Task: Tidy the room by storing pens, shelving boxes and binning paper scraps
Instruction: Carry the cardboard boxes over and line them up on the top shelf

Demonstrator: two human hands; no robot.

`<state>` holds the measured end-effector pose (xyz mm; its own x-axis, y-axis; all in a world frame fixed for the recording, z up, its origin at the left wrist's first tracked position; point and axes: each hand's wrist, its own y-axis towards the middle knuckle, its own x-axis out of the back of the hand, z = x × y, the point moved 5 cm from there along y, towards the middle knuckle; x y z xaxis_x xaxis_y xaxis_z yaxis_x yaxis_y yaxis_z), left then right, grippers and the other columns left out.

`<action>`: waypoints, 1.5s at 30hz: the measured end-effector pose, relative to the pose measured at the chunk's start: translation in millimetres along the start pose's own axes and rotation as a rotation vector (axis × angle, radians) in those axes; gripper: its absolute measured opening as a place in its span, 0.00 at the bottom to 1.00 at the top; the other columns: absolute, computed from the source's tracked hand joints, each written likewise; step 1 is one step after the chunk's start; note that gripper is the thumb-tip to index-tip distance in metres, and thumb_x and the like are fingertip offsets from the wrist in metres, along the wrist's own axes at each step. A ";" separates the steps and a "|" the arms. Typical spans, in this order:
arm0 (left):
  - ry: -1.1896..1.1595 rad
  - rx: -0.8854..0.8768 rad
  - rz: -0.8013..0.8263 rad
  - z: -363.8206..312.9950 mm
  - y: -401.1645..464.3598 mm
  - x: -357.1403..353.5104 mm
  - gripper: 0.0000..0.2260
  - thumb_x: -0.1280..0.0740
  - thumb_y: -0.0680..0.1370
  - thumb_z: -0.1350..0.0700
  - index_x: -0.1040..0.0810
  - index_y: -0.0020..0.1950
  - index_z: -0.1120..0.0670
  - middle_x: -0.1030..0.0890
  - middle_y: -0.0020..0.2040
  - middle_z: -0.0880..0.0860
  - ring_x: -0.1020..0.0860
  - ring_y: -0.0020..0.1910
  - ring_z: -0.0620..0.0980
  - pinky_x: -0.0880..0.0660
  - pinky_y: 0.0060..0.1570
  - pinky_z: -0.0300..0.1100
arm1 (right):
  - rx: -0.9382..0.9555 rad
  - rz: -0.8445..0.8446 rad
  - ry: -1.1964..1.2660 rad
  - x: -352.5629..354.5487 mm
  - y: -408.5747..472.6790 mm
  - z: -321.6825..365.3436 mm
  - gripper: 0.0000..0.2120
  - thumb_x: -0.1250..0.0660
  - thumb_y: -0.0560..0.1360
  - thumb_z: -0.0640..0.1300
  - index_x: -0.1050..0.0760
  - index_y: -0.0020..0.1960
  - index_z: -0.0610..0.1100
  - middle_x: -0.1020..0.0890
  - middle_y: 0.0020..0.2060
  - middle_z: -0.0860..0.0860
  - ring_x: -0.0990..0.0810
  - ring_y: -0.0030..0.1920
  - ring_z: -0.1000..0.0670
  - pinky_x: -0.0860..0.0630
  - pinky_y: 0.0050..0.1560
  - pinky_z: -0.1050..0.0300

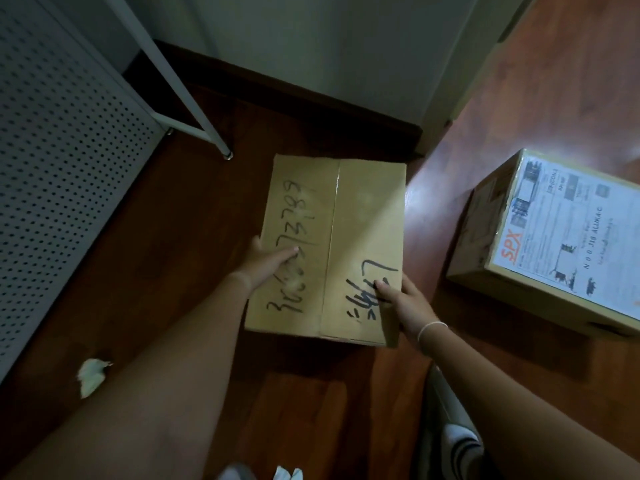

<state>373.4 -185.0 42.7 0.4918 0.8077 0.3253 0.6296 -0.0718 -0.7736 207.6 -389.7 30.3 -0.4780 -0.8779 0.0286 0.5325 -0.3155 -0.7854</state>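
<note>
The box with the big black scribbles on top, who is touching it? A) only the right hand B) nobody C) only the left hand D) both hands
D: the left hand is on the left side of the scribbled box and the right hand is on its right side, each with fingers resting on top.

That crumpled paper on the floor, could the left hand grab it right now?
Probably not yet. The left hand is busy gripping the marked cardboard box together with the right hand. The paper scrap lies uncovered on the floor by the left arm, so letting go first should free it.
</note>
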 end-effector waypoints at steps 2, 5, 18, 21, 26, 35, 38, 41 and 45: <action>-0.021 0.016 0.011 -1.4 -16.6 5.6 0.32 0.28 0.71 0.48 0.38 0.70 0.53 0.26 0.63 0.55 0.26 0.62 0.57 0.28 0.62 0.57 | 0.030 0.023 0.013 2.7 -12.0 12.8 0.16 0.32 0.73 0.42 0.25 0.60 0.52 0.16 0.52 0.48 0.17 0.50 0.46 0.22 0.55 0.46; -0.055 -0.002 0.041 -23.9 -48.5 21.7 0.28 0.29 0.72 0.48 0.35 0.68 0.52 0.24 0.60 0.55 0.23 0.57 0.57 0.25 0.58 0.55 | 0.086 0.085 0.024 7.4 -39.4 51.5 0.15 0.33 0.74 0.44 0.26 0.60 0.51 0.16 0.49 0.50 0.17 0.48 0.49 0.21 0.46 0.54; -0.123 -0.366 0.020 -162.6 -316.6 136.1 0.20 0.35 0.75 0.50 0.29 0.66 0.56 0.18 0.56 0.57 0.19 0.52 0.55 0.24 0.45 0.44 | 0.462 0.223 0.095 13.1 -274.7 238.4 0.17 0.37 0.69 0.48 0.26 0.57 0.46 0.20 0.42 0.49 0.24 0.37 0.51 0.31 0.36 0.60; -0.140 -0.454 -0.052 -178.6 -395.9 156.8 0.18 0.38 0.76 0.49 0.25 0.61 0.56 0.17 0.47 0.55 0.21 0.46 0.54 0.27 0.44 0.43 | 0.549 0.284 0.161 19.5 -341.5 262.2 0.10 0.42 0.75 0.45 0.23 0.48 0.43 0.19 0.29 0.50 0.21 0.26 0.53 0.28 0.25 0.67; -0.233 -0.598 -0.113 -198.1 -511.3 176.6 0.17 0.42 0.75 0.41 0.21 0.44 0.52 0.17 0.31 0.49 0.23 0.45 0.52 0.29 0.53 0.46 | 0.781 0.313 0.203 31.8 -447.2 301.1 0.23 0.42 0.74 0.58 0.22 0.57 0.43 0.17 0.40 0.44 0.19 0.40 0.44 0.23 0.43 0.52; -0.235 -0.850 -0.224 -207.6 -692.2 239.6 0.32 0.46 0.74 0.34 0.22 0.59 0.59 0.23 0.62 0.65 0.28 0.63 0.65 0.42 0.71 0.62 | 1.129 0.319 0.204 3.6 -607.1 363.5 0.33 0.39 0.67 0.67 0.23 0.58 0.41 0.20 0.46 0.40 0.23 0.50 0.39 0.30 0.60 0.37; -0.253 -0.919 -0.294 -197.8 -738.0 274.1 0.23 0.48 0.76 0.36 0.22 0.47 0.52 0.20 0.44 0.55 0.27 0.55 0.58 0.38 0.70 0.60 | 1.189 0.425 0.223 -31.4 -645.5 379.7 0.26 0.43 0.74 0.62 0.22 0.54 0.42 0.21 0.38 0.46 0.23 0.41 0.45 0.26 0.45 0.50; -0.293 -0.951 -0.375 -181.5 -769.9 317.7 0.21 0.49 0.76 0.35 0.24 0.43 0.47 0.23 0.40 0.49 0.27 0.51 0.53 0.32 0.64 0.56 | 1.189 0.539 0.232 -79.5 -673.0 393.8 0.25 0.44 0.74 0.61 0.23 0.57 0.43 0.20 0.40 0.45 0.22 0.40 0.46 0.26 0.40 0.54; -0.316 -0.956 -0.479 -157.1 -797.6 370.6 0.21 0.49 0.76 0.36 0.24 0.41 0.47 0.24 0.40 0.51 0.26 0.48 0.53 0.30 0.56 0.54 | 1.159 0.625 0.245 -144.8 -695.1 406.6 0.21 0.43 0.74 0.60 0.21 0.46 0.45 0.17 0.34 0.48 0.21 0.36 0.46 0.26 0.40 0.55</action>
<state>148.0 79.7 865.7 -0.0152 0.9755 0.2195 0.9840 -0.0243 0.1762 190.7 -189.8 823.5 0.0145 -0.9376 -0.3475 0.9288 -0.1160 0.3519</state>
